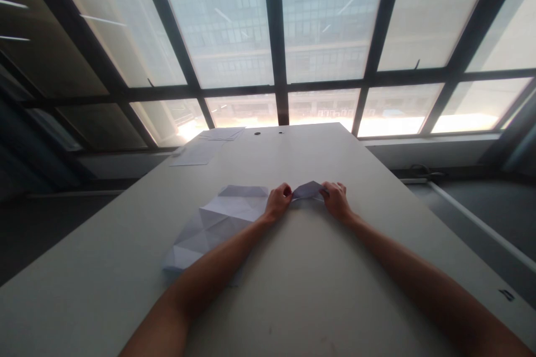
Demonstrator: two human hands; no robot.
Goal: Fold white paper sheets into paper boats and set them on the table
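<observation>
Both my arms reach forward over the white table, a small piece of folded paper (pixel 307 190) stretched between my hands. My left hand (pixel 278 201) pinches its left end between thumb and fingers. At the opposite end, my right hand (pixel 335 198) grips the paper's right corner. The folded paper has angled upper edges and is held just at or above the tabletop; I cannot tell which. A larger sheet of creased paper (pixel 228 217) lies to the left, marked with crossing fold lines. My left forearm passes over part of it and hides its lower right side.
The long white table (pixel 318 273) runs away toward tall, dark-framed windows (pixel 322 22). Several flat paper sheets (pixel 195 153) rest at its far left. Two small dark holes (pixel 257 133) sit near the far edge. A small dark mark (pixel 506 294) shows at the right edge.
</observation>
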